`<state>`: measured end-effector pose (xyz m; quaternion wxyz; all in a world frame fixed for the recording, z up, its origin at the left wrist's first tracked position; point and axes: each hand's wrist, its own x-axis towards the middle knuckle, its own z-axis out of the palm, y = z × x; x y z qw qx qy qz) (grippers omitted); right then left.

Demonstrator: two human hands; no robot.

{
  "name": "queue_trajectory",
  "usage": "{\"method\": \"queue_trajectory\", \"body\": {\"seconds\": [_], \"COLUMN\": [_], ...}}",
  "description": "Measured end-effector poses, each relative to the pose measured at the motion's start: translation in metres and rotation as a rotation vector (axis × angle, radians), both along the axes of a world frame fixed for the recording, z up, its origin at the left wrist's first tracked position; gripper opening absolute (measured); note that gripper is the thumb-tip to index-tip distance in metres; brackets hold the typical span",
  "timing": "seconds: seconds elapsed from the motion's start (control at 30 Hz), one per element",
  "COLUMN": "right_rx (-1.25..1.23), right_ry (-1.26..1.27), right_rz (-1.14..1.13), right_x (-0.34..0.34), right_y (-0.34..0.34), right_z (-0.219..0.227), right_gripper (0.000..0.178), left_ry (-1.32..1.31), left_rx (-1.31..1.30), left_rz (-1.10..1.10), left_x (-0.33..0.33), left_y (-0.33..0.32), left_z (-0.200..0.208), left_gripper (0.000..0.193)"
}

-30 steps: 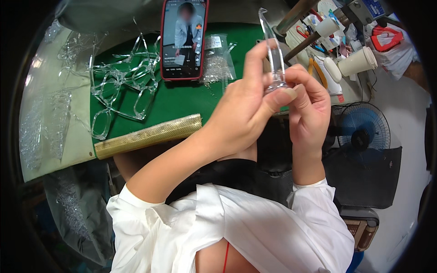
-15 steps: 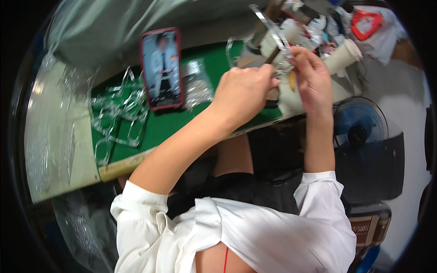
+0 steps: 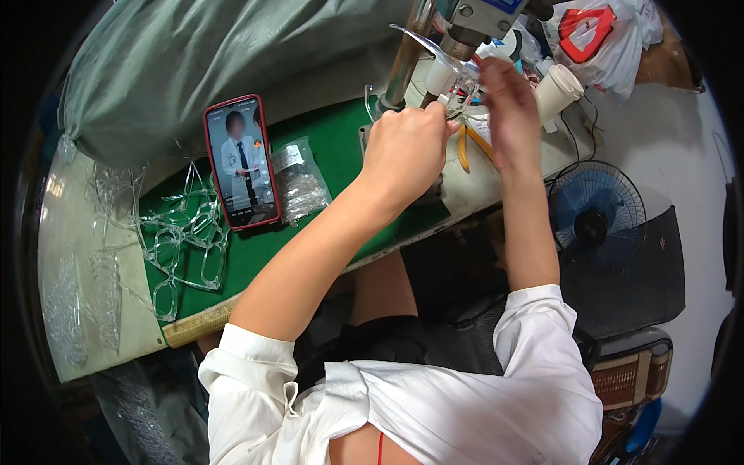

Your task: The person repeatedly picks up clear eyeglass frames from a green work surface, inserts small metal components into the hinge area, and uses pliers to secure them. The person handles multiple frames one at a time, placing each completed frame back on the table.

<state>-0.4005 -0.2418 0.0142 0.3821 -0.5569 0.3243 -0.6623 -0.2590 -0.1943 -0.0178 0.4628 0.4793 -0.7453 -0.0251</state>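
Both my hands hold one clear plastic eyeglass frame [image 3: 453, 74] up at the small press machine [image 3: 465, 23] at the back of the green mat [image 3: 333, 155]. My left hand [image 3: 407, 151] grips the frame from below, fingers closed on it. My right hand [image 3: 508, 97] pinches its right side, close to the machine's head. One clear temple arm [image 3: 415, 37] sticks out up and to the left.
A red-cased phone [image 3: 242, 161] with a video playing lies on the mat beside a small clear bag of parts [image 3: 298, 182]. Several clear frames [image 3: 182, 244] are piled at the left. Yellow-handled pliers [image 3: 469, 143], a white cup [image 3: 559, 89] and a blue fan [image 3: 597, 217] are at the right.
My hands have carried the clear frame away from my face, up and forward to the machine. The view has tilted, so the phone and mat sit lower and further left.
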Motion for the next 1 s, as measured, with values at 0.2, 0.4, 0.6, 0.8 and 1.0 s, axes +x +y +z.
{"method": "queue_trajectory", "body": {"seconds": [0.2,0.4,0.6,0.8,1.0], "right_rx": [-0.499,-0.986,-0.664,-0.665,-0.192], "right_ry": [-0.076,-0.231,-0.209,-0.013,0.509], "right_rz": [0.382,0.158,0.121,-0.123,0.171], "right_x": [-0.052,0.009,-0.008,0.036,0.075], "right_y": [-0.020,0.012,0.015,0.035,0.095], "right_z": [0.141,0.053,0.113,0.026,-0.103], "right_gripper": [0.038,0.015,0.031,0.028,0.020], "left_ry": [0.082,0.124,0.081,0.265,0.813], "left_rx": [-0.001,0.014,-0.029,-0.004,0.113], "left_rz": [-0.022,-0.035,0.008,-0.135,0.042], "left_x": [0.002,-0.004,0.007,0.088,0.283], "left_y": [-0.003,-0.006,-0.003,0.091,0.315], "left_z": [-0.001,-0.007,-0.007,-0.029,-0.031], "left_gripper": [0.024,0.023,0.023,0.016,0.027]}}
